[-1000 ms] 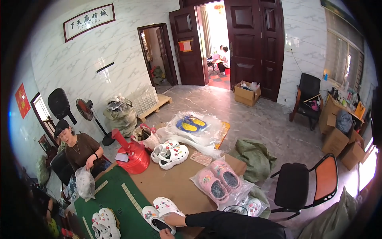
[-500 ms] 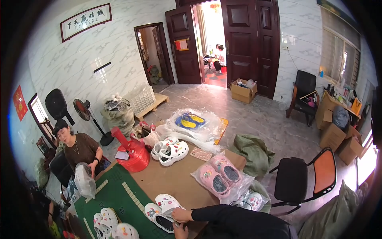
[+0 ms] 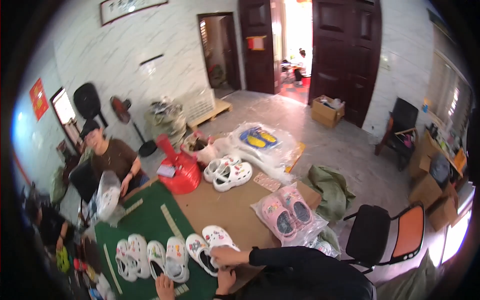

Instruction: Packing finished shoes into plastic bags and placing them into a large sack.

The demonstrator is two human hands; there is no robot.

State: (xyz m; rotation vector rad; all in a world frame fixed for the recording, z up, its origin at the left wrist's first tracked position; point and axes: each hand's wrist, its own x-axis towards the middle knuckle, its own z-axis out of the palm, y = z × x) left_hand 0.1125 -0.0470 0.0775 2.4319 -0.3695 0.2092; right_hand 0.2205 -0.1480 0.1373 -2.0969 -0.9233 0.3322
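Nearest, at the lower edge: left hand [image 3: 226, 281] beside the heel end of a pair of white charm-studded clogs [image 3: 218, 234], with grip or looseness impossible to tell. Just beyond, at the end of a black sleeve [image 3: 305, 265]: right hand [image 3: 229, 256], bent over the heel end of the same pair, with closure on it likewise impossible to tell. To the left, also at the lower edge: another person's hand [image 3: 164, 288], fingertips at the heel of a second white pair [image 3: 176, 252]. Farther left, on the green mat [image 3: 150, 207] covering part of the bench [image 3: 197, 205]: a third white pair [image 3: 137, 252]. To the right of the brown bench surface: pink clogs [image 3: 283, 214] in clear plastic. Toward the far end of the bench: another decorated white pair [image 3: 235, 175], beside a long-necked red object [image 3: 186, 176]. At the left: seated co-worker [image 3: 116, 159] with a clear bag [image 3: 107, 192] containing something white. In the background: pedestal fan [image 3: 120, 109], cardboard box [image 3: 326, 114] and dark panelled doors [image 3: 345, 55].
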